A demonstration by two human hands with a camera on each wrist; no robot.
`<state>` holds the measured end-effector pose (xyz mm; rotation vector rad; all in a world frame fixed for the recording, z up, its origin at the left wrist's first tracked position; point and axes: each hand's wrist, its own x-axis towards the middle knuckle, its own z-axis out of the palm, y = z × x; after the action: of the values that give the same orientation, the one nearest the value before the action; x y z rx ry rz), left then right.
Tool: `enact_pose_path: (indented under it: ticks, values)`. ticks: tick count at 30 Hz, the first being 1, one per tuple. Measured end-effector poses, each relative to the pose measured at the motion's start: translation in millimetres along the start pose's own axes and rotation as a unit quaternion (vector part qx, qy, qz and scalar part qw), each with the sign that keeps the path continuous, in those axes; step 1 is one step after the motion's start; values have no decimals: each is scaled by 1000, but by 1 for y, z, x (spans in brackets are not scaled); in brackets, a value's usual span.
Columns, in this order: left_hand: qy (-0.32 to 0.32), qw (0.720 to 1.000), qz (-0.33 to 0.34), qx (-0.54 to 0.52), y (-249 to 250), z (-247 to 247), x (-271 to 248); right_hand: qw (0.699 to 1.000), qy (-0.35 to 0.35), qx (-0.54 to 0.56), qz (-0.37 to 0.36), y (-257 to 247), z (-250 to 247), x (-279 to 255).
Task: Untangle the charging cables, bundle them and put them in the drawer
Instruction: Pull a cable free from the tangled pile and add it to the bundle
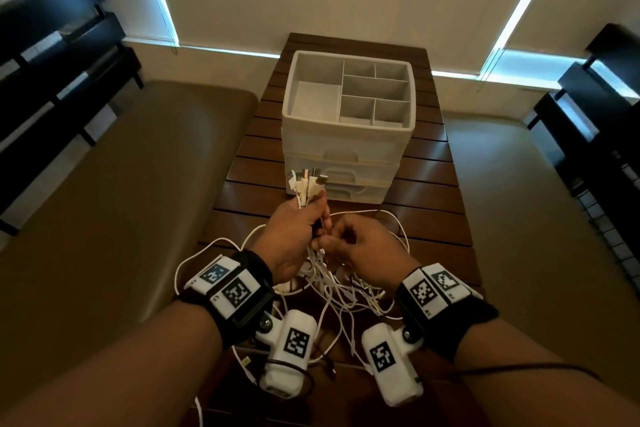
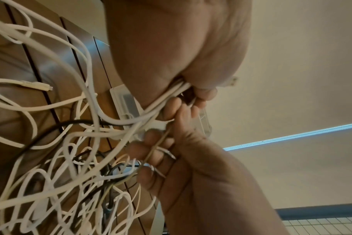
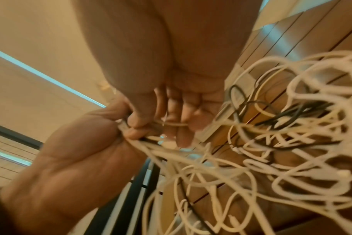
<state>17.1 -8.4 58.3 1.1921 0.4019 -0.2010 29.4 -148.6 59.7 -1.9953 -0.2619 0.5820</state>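
On the table (image 1: pixel 436 184), near edge: my two hands meet over a heap of cables (image 1: pixel 346 291).
Left hand (image 1: pixel 294 239): fingers curled tight round a bunch of cables, fist raised above the wood; the left wrist view shows the white strands running out from under my palm (image 2: pixel 171 52).
Plugs (image 1: pixel 308 180): a cluster of cable ends stands up out of the top of my left fist, pointing to the far side, just in front of the drawers.
Right hand (image 1: pixel 363 246): touching the left one, thumb and fingers bent inward and pinching a thin strand just below the left fist; in the left wrist view that strand crosses my right fingers (image 2: pixel 151 152).
Right wrist view: blurred, yet it shows my fingers (image 3: pixel 177 111) curled with a pale strand across them.
Cables: mostly white, a few black ones (image 2: pixel 50 128) among them, hanging from my fists into a loose tangle that lies on the slats between my wrists and spreads left and right.
Drawers (image 1: pixel 346 156): a white stacked unit stands at the middle of the table, beyond my hands; all drawers I can see are closed.
Tray (image 1: pixel 291 94): the open divided top of the unit, several compartments.
Benches: a brown padded seat (image 1: pixel 121 184) on the left of the table, another on the right.
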Motion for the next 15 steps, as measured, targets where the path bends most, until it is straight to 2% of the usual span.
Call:
enact_pose_path:
  ticks: [3, 6, 9, 12, 15]
  values:
    - [-11, 999, 8, 40, -3, -1, -1, 999, -35, -32, -7, 2, -2, -2]
    - [-13, 997, 20, 74, -4, 0, -3, 998, -23, -46, -28, 4, 0, -2]
    - [17, 998, 14, 53, -1, 0, -2, 996, -47, -56, -52, 8, 0, 1]
    - [9, 1000, 5, -7, 5, -5, -1, 983, -89, -153, -42, 23, -13, 2]
    - [-10, 999, -15, -34, 21, -17, -8, 978, -72, -194, -16, 36, -32, 2]
